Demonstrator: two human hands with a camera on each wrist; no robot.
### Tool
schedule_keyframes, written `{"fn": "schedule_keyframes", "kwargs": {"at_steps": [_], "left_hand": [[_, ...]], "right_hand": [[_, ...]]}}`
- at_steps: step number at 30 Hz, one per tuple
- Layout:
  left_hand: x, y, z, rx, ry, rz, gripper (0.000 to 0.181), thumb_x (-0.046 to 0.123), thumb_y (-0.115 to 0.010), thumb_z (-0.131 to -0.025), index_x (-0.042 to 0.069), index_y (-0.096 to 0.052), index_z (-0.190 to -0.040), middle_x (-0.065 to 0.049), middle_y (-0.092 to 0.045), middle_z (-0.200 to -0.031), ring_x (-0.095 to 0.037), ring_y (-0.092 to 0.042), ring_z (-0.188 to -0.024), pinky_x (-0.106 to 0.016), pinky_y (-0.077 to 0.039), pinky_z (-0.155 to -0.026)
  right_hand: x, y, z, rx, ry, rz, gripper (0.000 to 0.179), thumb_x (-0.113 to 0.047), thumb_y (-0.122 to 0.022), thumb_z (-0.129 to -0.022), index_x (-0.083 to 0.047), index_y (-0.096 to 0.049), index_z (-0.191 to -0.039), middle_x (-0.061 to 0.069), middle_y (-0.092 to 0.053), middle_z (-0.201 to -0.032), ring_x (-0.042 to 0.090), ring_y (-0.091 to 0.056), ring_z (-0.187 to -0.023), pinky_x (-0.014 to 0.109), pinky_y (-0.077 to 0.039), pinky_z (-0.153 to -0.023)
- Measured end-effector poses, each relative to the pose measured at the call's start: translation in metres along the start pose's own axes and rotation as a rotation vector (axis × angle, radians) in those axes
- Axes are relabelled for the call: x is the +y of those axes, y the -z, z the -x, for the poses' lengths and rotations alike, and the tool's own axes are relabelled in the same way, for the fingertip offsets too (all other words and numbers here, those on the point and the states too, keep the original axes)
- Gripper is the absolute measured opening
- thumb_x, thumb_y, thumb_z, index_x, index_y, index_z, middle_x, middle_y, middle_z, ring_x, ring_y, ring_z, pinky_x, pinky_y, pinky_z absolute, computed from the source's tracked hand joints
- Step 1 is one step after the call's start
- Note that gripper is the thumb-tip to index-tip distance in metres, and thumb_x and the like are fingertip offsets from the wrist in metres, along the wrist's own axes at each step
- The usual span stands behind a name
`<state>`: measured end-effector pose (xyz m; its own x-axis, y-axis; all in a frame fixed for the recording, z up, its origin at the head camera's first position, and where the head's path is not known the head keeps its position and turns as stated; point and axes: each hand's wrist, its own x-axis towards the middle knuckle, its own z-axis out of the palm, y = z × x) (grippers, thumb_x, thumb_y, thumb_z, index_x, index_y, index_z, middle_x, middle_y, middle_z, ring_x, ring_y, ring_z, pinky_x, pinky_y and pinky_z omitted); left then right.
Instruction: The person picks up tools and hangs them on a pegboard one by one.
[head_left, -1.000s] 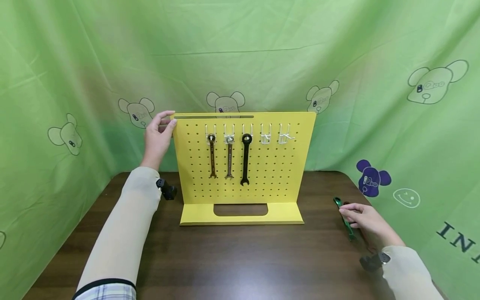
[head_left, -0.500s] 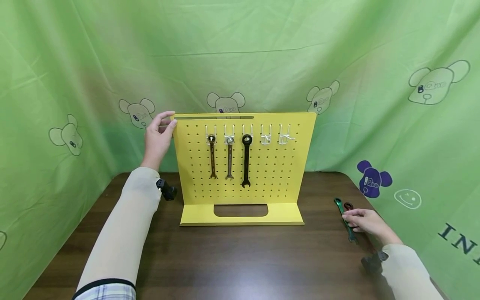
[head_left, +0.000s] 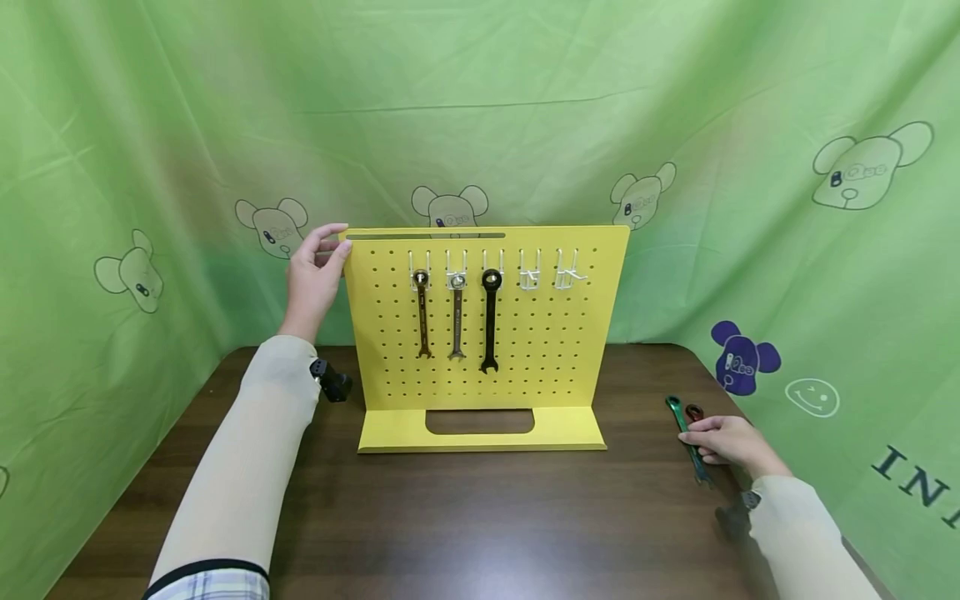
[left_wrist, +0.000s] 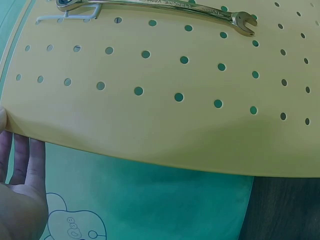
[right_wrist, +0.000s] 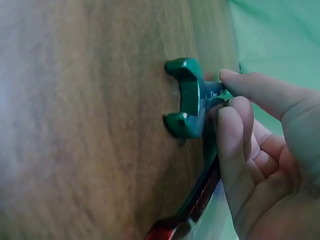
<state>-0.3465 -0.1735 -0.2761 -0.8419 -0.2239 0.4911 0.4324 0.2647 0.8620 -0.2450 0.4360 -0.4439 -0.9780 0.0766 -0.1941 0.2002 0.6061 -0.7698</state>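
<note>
A yellow pegboard (head_left: 540,350) stands upright, and my left hand (head_left: 313,279) grips its upper left corner, thumb in front and fingers behind. In the left wrist view those fingers (left_wrist: 36,167) reach past the board's edge. At the right of the table my right hand (head_left: 735,442) pinches a green combination wrench (head_left: 675,408) between thumb and fingertips. Its open end (right_wrist: 187,100) faces the camera in the right wrist view, close over the wood. A red combination wrench (head_left: 694,412) lies beside it, partly hidden under the right hand.
A bronze-toned wrench (head_left: 423,321), a silver wrench (head_left: 457,321) and a black wrench (head_left: 491,325) hang from white hooks on the board. Two bare hooks (head_left: 529,277) are to their right. Green cloth (head_left: 480,100) surrounds the dark wooden table (head_left: 480,517).
My right hand has shifted slightly down along the green wrench, uncovering the red wrench's ring end. My left hand keeps its hold on the pegboard corner.
</note>
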Motion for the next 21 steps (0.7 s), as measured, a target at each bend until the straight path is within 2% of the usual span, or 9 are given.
{"fn": "schedule_keyframes", "kwargs": {"at_steps": [6,11,21], "left_hand": [[-0.0004,-0.0001,0.0,-0.004,0.006,-0.001,0.033,0.028,-0.063,-0.1,0.019,-0.064,-0.132,-0.006,-0.061,-0.114,-0.017,-0.06,-0.094,-0.031,-0.057,-0.085],[-0.0002,-0.0001,0.0003,-0.005,0.002,-0.004,0.035,0.028,-0.063,-0.1,0.017,-0.063,-0.133,-0.007,-0.061,-0.114,-0.017,-0.06,-0.094,-0.028,-0.057,-0.083],[0.0006,0.0,0.0006,0.001,-0.003,0.007,0.033,0.027,-0.063,-0.1,0.017,-0.064,-0.132,-0.006,-0.061,-0.112,-0.016,-0.059,-0.092,-0.025,-0.056,-0.081]], "right_hand": [[-0.0013,-0.0017,0.0001,0.026,-0.031,0.03,0.027,-0.019,-0.076,-0.09,0.006,-0.068,-0.092,-0.002,-0.059,-0.071,0.008,-0.058,-0.063,0.023,-0.058,-0.06],[-0.0018,-0.0033,-0.0011,0.041,-0.07,0.057,0.027,-0.025,-0.077,-0.088,-0.005,-0.065,-0.076,-0.004,-0.055,-0.062,0.007,-0.058,-0.057,0.022,-0.057,-0.057],[-0.001,-0.0046,-0.0011,0.077,-0.069,0.04,0.028,-0.026,-0.078,-0.087,-0.004,-0.066,-0.077,-0.004,-0.055,-0.061,0.006,-0.057,-0.057,0.021,-0.056,-0.056]]}}
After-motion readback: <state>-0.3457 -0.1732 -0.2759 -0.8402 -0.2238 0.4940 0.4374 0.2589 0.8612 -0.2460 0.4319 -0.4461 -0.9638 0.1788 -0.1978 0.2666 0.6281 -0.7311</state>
